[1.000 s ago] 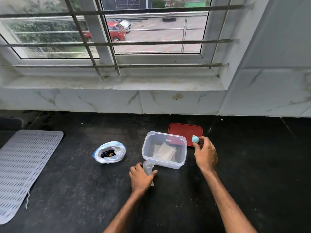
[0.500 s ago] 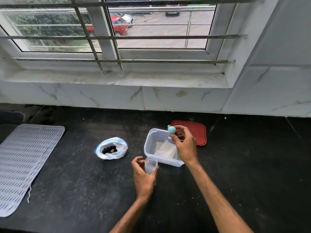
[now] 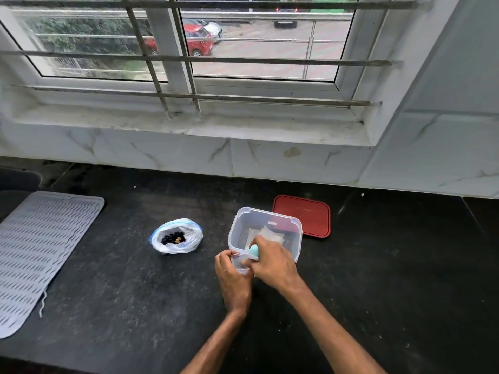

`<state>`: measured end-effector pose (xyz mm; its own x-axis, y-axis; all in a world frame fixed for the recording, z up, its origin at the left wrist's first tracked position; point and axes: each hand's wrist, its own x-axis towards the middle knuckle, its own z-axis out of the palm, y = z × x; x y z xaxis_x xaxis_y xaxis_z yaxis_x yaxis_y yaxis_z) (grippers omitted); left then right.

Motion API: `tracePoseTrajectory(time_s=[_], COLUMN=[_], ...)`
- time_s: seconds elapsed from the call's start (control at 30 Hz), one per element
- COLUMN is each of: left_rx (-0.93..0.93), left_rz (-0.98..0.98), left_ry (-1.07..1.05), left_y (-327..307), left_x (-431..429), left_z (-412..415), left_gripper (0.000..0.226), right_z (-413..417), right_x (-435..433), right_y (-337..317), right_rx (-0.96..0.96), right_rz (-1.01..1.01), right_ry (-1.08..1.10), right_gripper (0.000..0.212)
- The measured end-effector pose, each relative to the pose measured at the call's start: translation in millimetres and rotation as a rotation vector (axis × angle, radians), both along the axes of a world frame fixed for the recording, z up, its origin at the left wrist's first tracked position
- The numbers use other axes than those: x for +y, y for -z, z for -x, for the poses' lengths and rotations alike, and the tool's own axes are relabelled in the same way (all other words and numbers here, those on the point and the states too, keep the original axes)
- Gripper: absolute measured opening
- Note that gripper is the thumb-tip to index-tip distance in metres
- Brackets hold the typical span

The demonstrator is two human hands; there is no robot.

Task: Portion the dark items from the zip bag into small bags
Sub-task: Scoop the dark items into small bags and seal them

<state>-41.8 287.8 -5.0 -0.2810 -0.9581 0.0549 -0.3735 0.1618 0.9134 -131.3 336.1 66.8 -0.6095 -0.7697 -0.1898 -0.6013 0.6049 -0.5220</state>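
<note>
An open zip bag (image 3: 176, 236) with a blue seal sits on the black counter, dark items (image 3: 172, 237) showing inside it. To its right stands a clear plastic tub (image 3: 295, 233) holding several small clear bags (image 3: 270, 234). In front of the tub my left hand (image 3: 232, 276) holds a small clear bag (image 3: 239, 261) upright. My right hand (image 3: 270, 261) touches that bag's mouth while gripping a small teal object (image 3: 253, 250). Both hands meet at the bag, right of the zip bag.
A red lid (image 3: 302, 215) lies flat behind the tub. A grey ribbed drying mat (image 3: 40, 252) covers the counter's left end. The white marble wall and barred window sill (image 3: 189, 125) bound the back of the black counter (image 3: 391, 265).
My right hand carried the teal object from near the red lid, over the tub, down to the small bag. My left hand lifted that bag upright off the counter.
</note>
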Motion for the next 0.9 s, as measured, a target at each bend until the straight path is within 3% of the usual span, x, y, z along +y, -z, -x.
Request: tracePoseTrajectory(time_s=[0.17, 0.37, 0.9], left_rx=[0.045, 0.025, -0.123], left_rz=[0.001, 0.045, 0.166], left_ry=[0.028, 0.11, 0.24], left_y=[-0.6, 2.1, 1.1], left_x=[0.8, 2.2, -3.4], left_z=[-2.1, -12.8, -28.7], left_gripper=[0.038, 0.056, 0.089], right_z=[-2.4, -1.4, 12.1], right_x=[-7.0, -10.1, -7.8], right_y=[0.5, 5.1, -2.7], right_rx=[0.118, 0.186, 0.08], right_rz=[0.008, 0.027, -0.003], right_ry=[-0.069, -0.116, -0.049], right_gripper=[0.03, 0.032, 0.046])
